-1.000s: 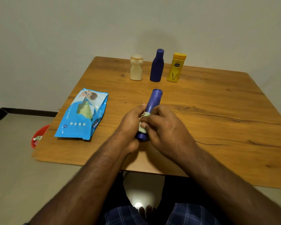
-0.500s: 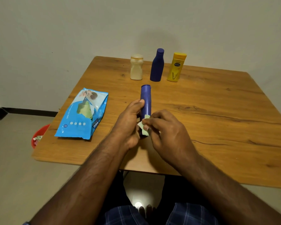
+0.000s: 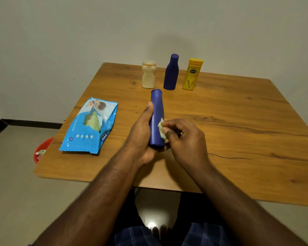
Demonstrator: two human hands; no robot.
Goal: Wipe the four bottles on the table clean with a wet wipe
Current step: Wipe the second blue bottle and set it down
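- Left hand (image 3: 142, 132) grips the tall blue bottle (image 3: 156, 118) low on its body, thumb along the side, cap end pointing away from the person; the bottle is held over the near half of the worktop (image 3: 238, 130).
- Right hand (image 3: 181, 137) pinches a small crumpled wet wipe (image 3: 161, 129) in its fingers and presses it to the bottle's right flank.
- Risk: the wet surface could let the bottle twist or slip in the left hand's grip, which sits near the base only.
- Risk: the wipe is a small wad; it may miss the far side and cap unless the bottle is turned.
- The cream bottle (image 3: 148, 74), dark blue bottle (image 3: 171, 72) and yellow bottle (image 3: 192, 74) stand close together in a row at the far edge; a long forward sweep could topple them.
- Wipe pack (image 3: 89, 125) lies flat to the left, well apart from the hands.
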